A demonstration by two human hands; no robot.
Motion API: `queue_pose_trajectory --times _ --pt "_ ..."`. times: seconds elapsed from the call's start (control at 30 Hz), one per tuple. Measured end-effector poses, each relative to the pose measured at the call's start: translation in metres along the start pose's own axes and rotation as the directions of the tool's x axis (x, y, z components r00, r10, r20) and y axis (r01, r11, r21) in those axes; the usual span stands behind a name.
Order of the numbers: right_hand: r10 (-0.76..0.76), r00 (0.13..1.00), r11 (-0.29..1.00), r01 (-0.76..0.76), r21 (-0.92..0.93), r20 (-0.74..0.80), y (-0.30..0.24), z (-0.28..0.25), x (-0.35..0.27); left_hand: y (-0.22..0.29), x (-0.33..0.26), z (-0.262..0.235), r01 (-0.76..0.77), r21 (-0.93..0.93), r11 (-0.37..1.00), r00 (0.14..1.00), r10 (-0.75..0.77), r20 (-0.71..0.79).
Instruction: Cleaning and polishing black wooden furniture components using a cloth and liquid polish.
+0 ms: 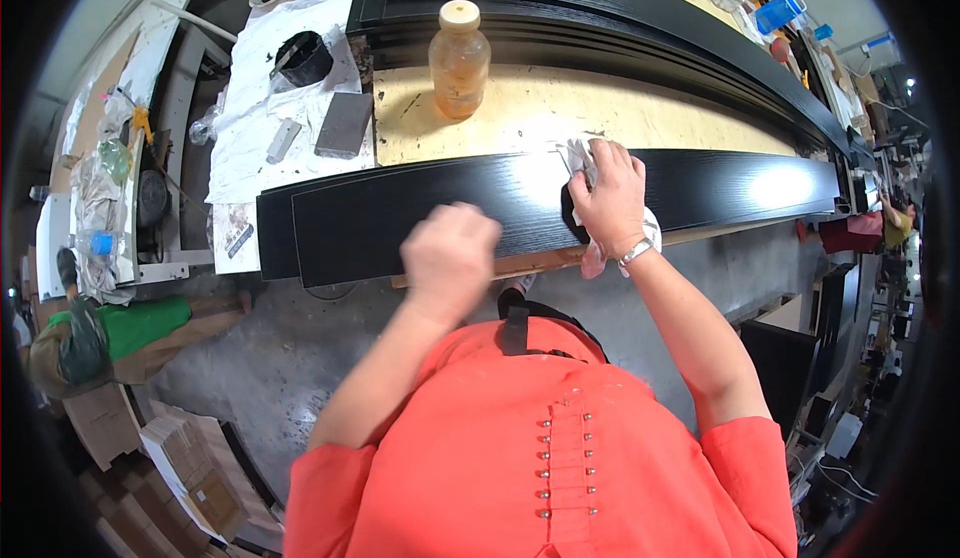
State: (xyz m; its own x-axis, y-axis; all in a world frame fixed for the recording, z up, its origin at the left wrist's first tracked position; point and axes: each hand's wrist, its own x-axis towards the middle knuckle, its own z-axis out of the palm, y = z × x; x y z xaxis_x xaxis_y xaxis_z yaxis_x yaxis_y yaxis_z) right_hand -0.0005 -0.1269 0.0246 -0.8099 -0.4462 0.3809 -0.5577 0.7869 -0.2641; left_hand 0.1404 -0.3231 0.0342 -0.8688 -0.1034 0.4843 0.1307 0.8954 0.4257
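Observation:
A long black wood-grain board (390,213) lies across the bench in front of me, with another board's edge showing under its left end. My right hand (610,193) is closed on a crumpled white cloth (578,158) and presses it against the board right of its middle. Part of the cloth hangs below the palm over the near edge. My left hand (452,258) is over the board's near edge, left of the cloth. Motion smears its fingers, which look curled; whether they hold anything cannot be made out.
Beyond the board stands a capped bottle (460,68) of amber liquid. Several black boards (600,33) are stacked behind it. A grey block (344,125) and a black cup (303,60) sit on white sheeting at left. A person in green (140,330) is at far left.

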Motion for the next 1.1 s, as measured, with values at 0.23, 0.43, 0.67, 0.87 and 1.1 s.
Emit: queue_pose_trajectory --times 0.23,0.43,0.67,0.87,1.1 --pt "0.050 0.998 0.999 -0.051 0.008 0.048 0.004 -0.006 0.000 -0.139 0.003 -0.060 0.369 0.342 0.864 0.916 -0.277 -0.290" --pt "-0.021 1.000 1.000 0.021 0.001 -0.009 0.001 0.001 -0.002 -0.028 0.001 -0.013 0.009 0.174 0.985 0.996 0.007 -0.093" --pt "0.002 1.000 1.000 -0.002 0.018 -0.009 0.004 0.001 -0.003 -0.167 -0.039 -0.107 0.481 0.338 0.809 0.868 -0.383 -0.317" --pt "-0.008 1.000 1.000 0.008 0.008 -0.030 0.006 0.001 -0.005 -0.135 -0.034 -0.085 0.355 0.230 0.906 0.913 -0.283 -0.295" --pt "0.014 0.999 1.000 -0.014 0.010 -0.036 0.004 0.002 -0.005 -0.062 -0.006 -0.034 0.084 0.162 0.983 0.990 -0.064 -0.128"
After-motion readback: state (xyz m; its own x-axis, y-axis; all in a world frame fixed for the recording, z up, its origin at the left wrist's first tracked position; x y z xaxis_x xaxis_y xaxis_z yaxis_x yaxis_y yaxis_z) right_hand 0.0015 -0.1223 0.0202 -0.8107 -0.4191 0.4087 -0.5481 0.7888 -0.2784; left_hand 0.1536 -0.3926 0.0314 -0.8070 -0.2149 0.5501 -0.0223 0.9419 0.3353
